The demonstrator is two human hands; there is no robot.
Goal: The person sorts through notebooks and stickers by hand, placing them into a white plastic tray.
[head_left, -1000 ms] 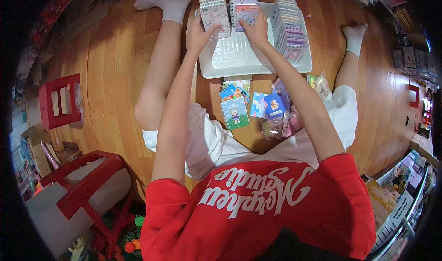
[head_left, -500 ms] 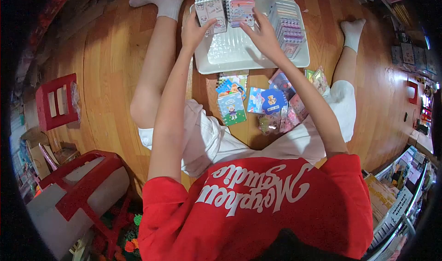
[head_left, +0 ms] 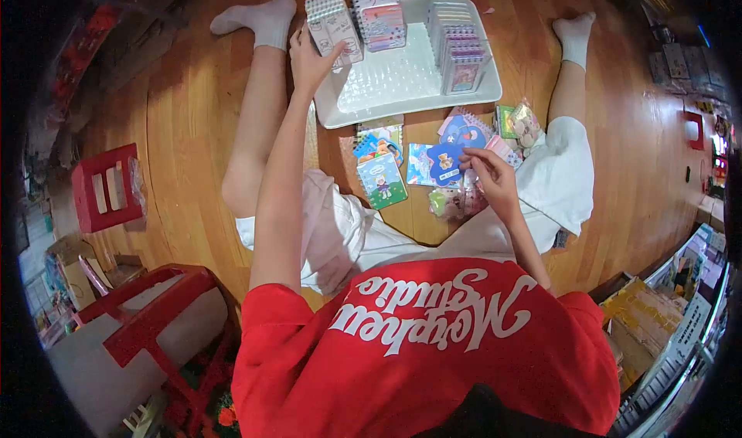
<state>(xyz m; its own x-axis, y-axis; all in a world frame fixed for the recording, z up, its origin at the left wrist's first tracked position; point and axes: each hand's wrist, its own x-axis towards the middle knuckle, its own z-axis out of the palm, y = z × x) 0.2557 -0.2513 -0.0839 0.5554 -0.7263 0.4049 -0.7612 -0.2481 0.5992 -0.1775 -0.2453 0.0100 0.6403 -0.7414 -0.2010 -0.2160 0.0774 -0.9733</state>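
Observation:
A white tray (head_left: pixel 402 113) lies on the floor between the legs, bearing upright stacks of spiral notebooks. My left hand (head_left: pixel 313 63) rests against the stack of white notebooks (head_left: pixel 335 28) at the tray's left, thumb and fingers spread around its near end. Beside it stands a pink notebook stack (head_left: pixel 380 21), which neither hand touches. A third stack (head_left: pixel 462 44) fills the tray's right side. My right hand (head_left: pixel 491 177) hovers over the loose items, its fingers bent by a blue bear notebook (head_left: pixel 445 162); whether it pinches anything is unclear. A green notebook (head_left: pixel 382 181) lies to the left.
Plastic-wrapped packets (head_left: pixel 457 201) lie near the right thigh, with another packet (head_left: pixel 524 125) by the right knee. A red plastic frame (head_left: pixel 108 188) is at the left. A red and white object (head_left: pixel 162 322) stands lower left, and a cardboard box (head_left: pixel 645 314) lower right.
My right hand has left the pink notebook stack and come down to the loose notebooks. My left hand stays at the white stack. The whole view has shifted slightly.

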